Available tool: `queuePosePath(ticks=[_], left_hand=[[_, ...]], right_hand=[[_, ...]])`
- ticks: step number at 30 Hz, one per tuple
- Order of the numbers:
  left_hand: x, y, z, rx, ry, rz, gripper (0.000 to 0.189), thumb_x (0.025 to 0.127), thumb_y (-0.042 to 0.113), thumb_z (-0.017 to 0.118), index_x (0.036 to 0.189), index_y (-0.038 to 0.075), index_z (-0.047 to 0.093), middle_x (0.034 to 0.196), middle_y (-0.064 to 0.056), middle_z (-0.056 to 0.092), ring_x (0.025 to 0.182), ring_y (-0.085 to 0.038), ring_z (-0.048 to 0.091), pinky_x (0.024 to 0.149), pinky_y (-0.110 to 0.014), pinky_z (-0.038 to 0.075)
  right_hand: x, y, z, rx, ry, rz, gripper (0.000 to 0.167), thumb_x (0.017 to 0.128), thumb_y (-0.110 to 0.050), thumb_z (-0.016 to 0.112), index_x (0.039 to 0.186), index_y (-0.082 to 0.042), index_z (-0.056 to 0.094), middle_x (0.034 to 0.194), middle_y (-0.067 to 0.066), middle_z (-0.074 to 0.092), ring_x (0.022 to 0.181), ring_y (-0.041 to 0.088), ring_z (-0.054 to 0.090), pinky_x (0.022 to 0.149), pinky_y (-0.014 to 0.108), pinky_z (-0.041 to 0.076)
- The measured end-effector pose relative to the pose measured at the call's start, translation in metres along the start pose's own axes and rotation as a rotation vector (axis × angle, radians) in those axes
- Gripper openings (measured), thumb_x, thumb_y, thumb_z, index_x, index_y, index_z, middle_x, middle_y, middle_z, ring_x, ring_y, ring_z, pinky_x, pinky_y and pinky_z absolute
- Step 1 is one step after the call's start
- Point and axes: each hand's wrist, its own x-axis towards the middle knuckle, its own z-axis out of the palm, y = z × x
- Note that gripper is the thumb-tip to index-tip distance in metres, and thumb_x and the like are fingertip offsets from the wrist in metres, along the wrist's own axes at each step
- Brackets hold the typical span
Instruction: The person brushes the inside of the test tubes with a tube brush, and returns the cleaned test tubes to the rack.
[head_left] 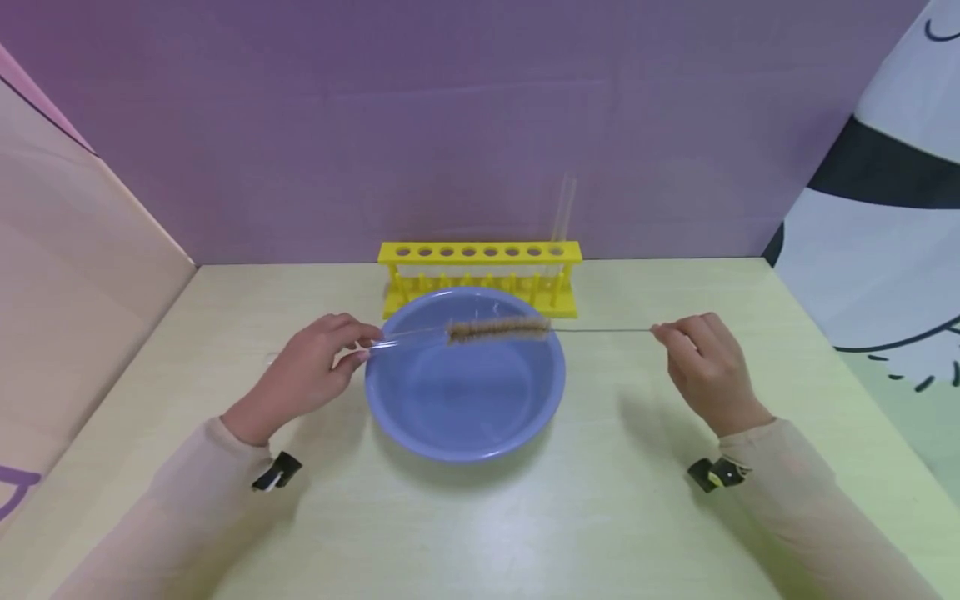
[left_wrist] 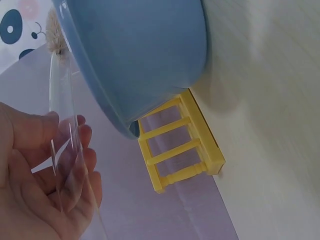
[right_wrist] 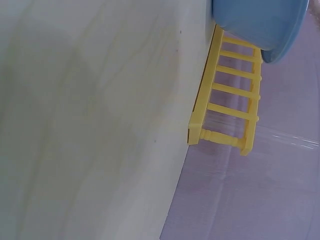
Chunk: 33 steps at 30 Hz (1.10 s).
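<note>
My left hand grips a clear glass test tube between thumb and fingers above the left rim of a blue basin. At the far right, my right hand pinches the thin wire handle of a test tube brush. The brown bristles lie roughly level over the basin, their tip at the tube's mouth; whether the tip is inside, I cannot tell. In the left wrist view, curled fingers surround the tube below the bristles. The right wrist view does not show my right hand.
Behind the basin stands a yellow test tube rack with a row of holes and pegs. One clear test tube stands upright in its right end. A purple backdrop rises at the back edge of the pale table.
</note>
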Motion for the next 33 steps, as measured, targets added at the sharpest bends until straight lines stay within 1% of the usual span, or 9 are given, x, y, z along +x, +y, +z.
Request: queuePosePath(ticks=[3,6,11,14,17,22,28,33], left_hand=[[0.002,-0.001,-0.003,-0.040,-0.050,-0.019,0.027,0.086,-0.004,0.060,0.111,0.005,0.067,0.095,-0.004,0.065,0.085,-0.019,0.057,0.072,-0.037,0.050],[0.004,-0.002,-0.006,-0.074,-0.092,-0.026,0.026,0.088,-0.003,0.058,0.111,0.006,0.067,0.094,-0.002,0.065,0.085,-0.017,0.057,0.073,-0.036,0.050],[0.008,-0.004,-0.010,-0.116,-0.160,-0.028,0.023,0.090,0.001,0.057,0.110,0.007,0.067,0.092,0.000,0.064,0.084,-0.015,0.057,0.074,-0.035,0.050],[0.009,-0.004,-0.011,-0.135,-0.201,-0.026,0.023,0.091,0.001,0.057,0.110,0.007,0.067,0.091,0.001,0.063,0.083,-0.014,0.055,0.073,-0.034,0.050],[0.009,-0.004,-0.011,-0.139,-0.228,-0.022,0.022,0.091,0.002,0.056,0.109,0.008,0.068,0.090,0.002,0.063,0.081,-0.013,0.055,0.072,-0.033,0.049],[0.009,-0.005,-0.010,-0.131,-0.230,-0.006,0.021,0.091,0.001,0.056,0.108,0.006,0.067,0.090,0.002,0.063,0.080,-0.013,0.054,0.071,-0.032,0.048],[0.007,-0.005,-0.010,-0.123,-0.215,0.006,0.021,0.090,0.001,0.058,0.108,0.007,0.067,0.090,0.002,0.063,0.081,-0.013,0.054,0.071,-0.033,0.049],[0.006,-0.007,-0.007,-0.109,-0.203,0.008,0.021,0.089,0.001,0.060,0.108,0.008,0.067,0.092,0.003,0.063,0.082,-0.012,0.055,0.072,-0.033,0.050]], right_hand=[[0.000,-0.001,0.001,0.001,0.019,0.001,0.017,0.091,0.003,0.049,0.080,0.008,0.061,0.070,0.019,0.055,0.058,0.034,0.046,0.051,0.039,0.035],[0.000,-0.001,0.002,0.002,0.033,-0.006,0.017,0.091,0.003,0.048,0.080,0.008,0.061,0.070,0.019,0.055,0.058,0.034,0.046,0.051,0.038,0.034],[0.003,-0.001,0.001,-0.003,0.065,-0.049,0.028,0.097,-0.004,0.042,0.078,0.007,0.061,0.069,0.019,0.055,0.056,0.033,0.046,0.050,0.038,0.034],[0.004,-0.001,-0.001,-0.007,0.081,-0.079,0.029,0.098,-0.005,0.042,0.078,0.007,0.060,0.069,0.019,0.055,0.055,0.033,0.046,0.049,0.038,0.033],[0.006,-0.001,-0.001,-0.009,0.094,-0.095,0.029,0.098,-0.005,0.043,0.077,0.006,0.060,0.069,0.019,0.056,0.054,0.033,0.045,0.048,0.039,0.033],[0.005,-0.001,0.000,0.013,0.091,-0.108,0.029,0.097,-0.004,0.042,0.076,0.006,0.060,0.068,0.019,0.055,0.054,0.033,0.045,0.048,0.038,0.033],[0.005,0.002,-0.002,0.068,0.021,-0.097,0.025,0.090,0.003,0.039,0.079,0.007,0.061,0.071,0.019,0.056,0.057,0.033,0.047,0.052,0.036,0.035],[0.005,0.004,-0.005,0.096,-0.035,-0.091,0.027,0.092,0.002,0.037,0.081,0.007,0.061,0.072,0.018,0.056,0.059,0.031,0.047,0.052,0.034,0.035]])
